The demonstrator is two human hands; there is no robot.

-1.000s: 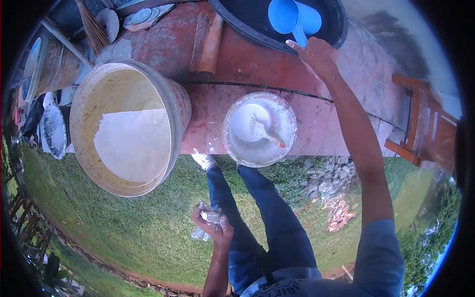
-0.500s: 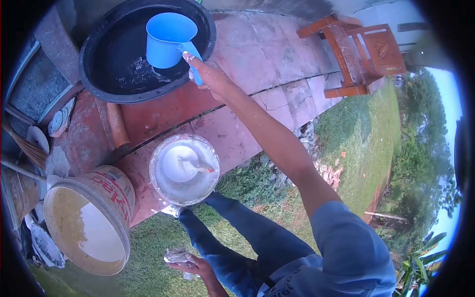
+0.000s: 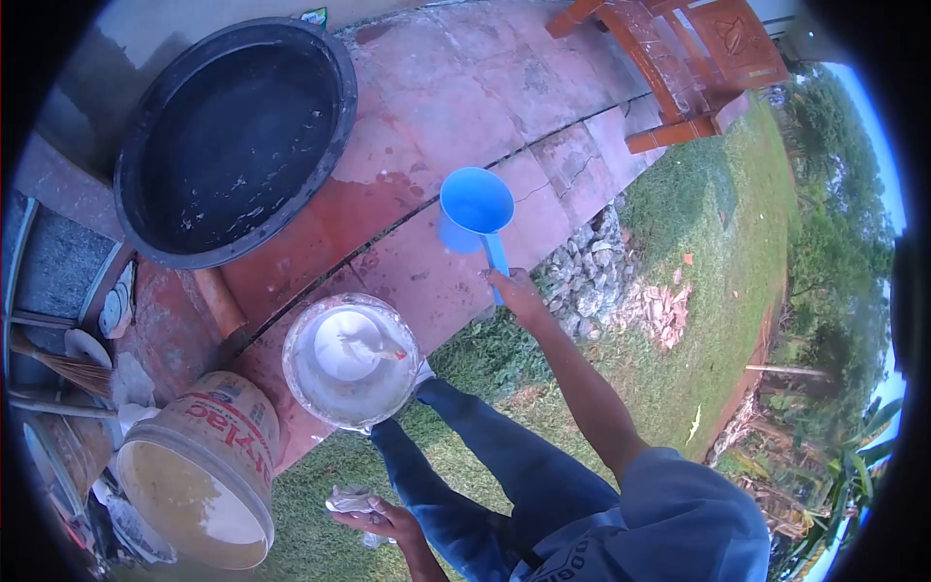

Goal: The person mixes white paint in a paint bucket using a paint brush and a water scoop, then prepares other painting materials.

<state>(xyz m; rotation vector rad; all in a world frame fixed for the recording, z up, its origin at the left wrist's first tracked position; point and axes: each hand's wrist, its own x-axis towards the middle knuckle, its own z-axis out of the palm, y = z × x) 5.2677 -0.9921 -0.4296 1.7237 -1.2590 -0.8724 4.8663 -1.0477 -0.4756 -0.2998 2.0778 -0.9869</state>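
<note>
My right hand (image 3: 514, 291) grips the handle of a blue plastic dipper (image 3: 475, 201), held out over the reddish paving with its open mouth facing up. Down by my legs, my left hand (image 3: 386, 524) is closed around a crumpled, whitish, smeared wad (image 3: 349, 501) of thin material. Between the two hands, at my feet, stands a round white-stained bucket (image 3: 303, 393). Inside it lie a white substance and a white-coated tool with a red tip (image 3: 396, 355). Farther off sits a wide black basin (image 3: 344, 107) with dark water in it.
A large tilted-looking paint bucket (image 3: 228, 427) with red lettering stands at the left, pale liquid inside. Behind it are a straw broom (image 3: 73, 369) and clutter. A wooden chair (image 3: 669, 78) stands at the far right of the paving. Rubble (image 3: 587, 272) and grass (image 3: 698, 233) border it.
My right hand has drawn the blue dipper away from above the black basin, toward my body and over the paving. My left hand stays low, still holding the crumpled wad. The view has shifted.
</note>
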